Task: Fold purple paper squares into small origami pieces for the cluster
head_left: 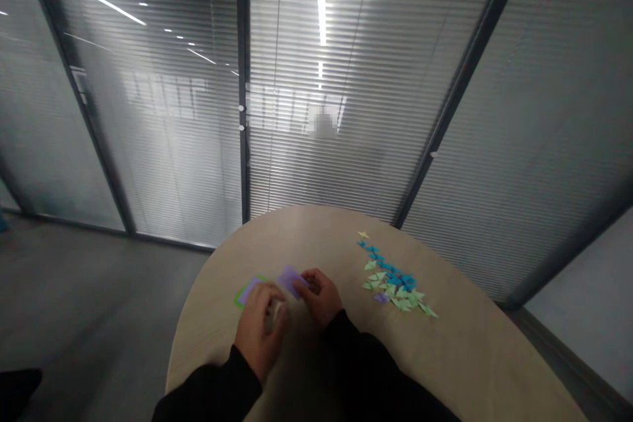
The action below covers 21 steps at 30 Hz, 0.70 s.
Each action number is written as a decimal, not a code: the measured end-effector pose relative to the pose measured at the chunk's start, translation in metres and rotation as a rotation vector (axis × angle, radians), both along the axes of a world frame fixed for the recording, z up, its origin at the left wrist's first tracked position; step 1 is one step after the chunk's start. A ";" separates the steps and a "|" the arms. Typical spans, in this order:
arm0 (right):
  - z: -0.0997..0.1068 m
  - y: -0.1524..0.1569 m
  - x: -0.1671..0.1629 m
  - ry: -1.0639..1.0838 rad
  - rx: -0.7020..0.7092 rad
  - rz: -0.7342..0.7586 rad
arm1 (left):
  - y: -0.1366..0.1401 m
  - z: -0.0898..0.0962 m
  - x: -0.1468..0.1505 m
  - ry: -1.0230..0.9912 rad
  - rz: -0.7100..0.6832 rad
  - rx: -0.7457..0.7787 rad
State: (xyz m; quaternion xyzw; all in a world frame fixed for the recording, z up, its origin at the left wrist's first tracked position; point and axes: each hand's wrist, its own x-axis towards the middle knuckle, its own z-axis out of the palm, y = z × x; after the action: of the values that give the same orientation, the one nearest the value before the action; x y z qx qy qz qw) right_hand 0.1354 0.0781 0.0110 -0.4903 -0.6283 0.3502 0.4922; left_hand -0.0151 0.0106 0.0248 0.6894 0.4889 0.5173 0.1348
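Note:
A small purple paper sheet point(291, 280) is pinched between the thumb and fingers of my right hand point(321, 297). To its left, over the near edge of a purple paper with a green border point(250, 291), lies my left hand point(260, 326). Its fingers are curled in toward the thumb and slightly blurred; whether anything sits between them is hidden. Right of my hands, folded paper pieces lie in a slanting group: several blue ones point(390, 268), several pale green ones point(403, 300), a purple one point(382, 297) and a yellow star-like one point(363, 235) at the far end.
The round wooden table point(459, 343) fills the lower middle, its curved edge on the left, far and right sides. Beyond it stands a glass partition with blinds point(336, 171) and dark frames. Grey floor point(119, 297) shows at the left.

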 end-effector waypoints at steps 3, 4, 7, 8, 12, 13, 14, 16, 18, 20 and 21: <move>0.003 -0.019 0.027 0.104 -0.013 -0.033 | 0.019 0.003 0.018 -0.185 -0.089 -0.138; 0.004 -0.026 0.036 0.126 -0.011 -0.049 | 0.024 0.004 0.027 -0.250 -0.160 -0.240; 0.004 -0.048 0.060 0.225 0.005 -0.082 | 0.035 0.006 0.057 -0.413 -0.385 -0.479; 0.003 -0.054 0.068 0.249 0.022 -0.099 | 0.037 0.006 0.066 -0.418 -0.484 -0.537; -0.006 -0.069 0.100 0.255 0.070 -0.153 | 0.040 0.002 0.082 -0.348 -0.620 -0.556; -0.007 -0.072 0.108 0.232 0.078 -0.151 | 0.041 0.000 0.082 -0.324 -0.643 -0.569; -0.008 -0.074 0.115 0.199 0.100 -0.152 | 0.042 -0.002 0.082 -0.295 -0.682 -0.583; -0.006 -0.078 0.126 0.054 0.160 -0.144 | 0.043 -0.005 0.079 -0.297 -0.737 -0.593; -0.002 -0.080 0.134 -0.136 0.268 -0.111 | 0.044 -0.006 0.076 -0.329 -0.761 -0.584; 0.002 -0.080 0.138 -0.229 0.341 -0.057 | 0.044 -0.004 0.072 -0.283 -0.740 -0.526; 0.003 -0.080 0.139 -0.241 0.352 -0.045 | 0.043 -0.002 0.070 -0.222 -0.714 -0.479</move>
State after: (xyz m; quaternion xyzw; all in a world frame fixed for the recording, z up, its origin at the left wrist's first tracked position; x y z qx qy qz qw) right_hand 0.2746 -0.0015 0.0141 -0.4491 -0.7229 0.1628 0.4992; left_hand 0.0553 0.0539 0.0223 0.7046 0.3086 0.3813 0.5127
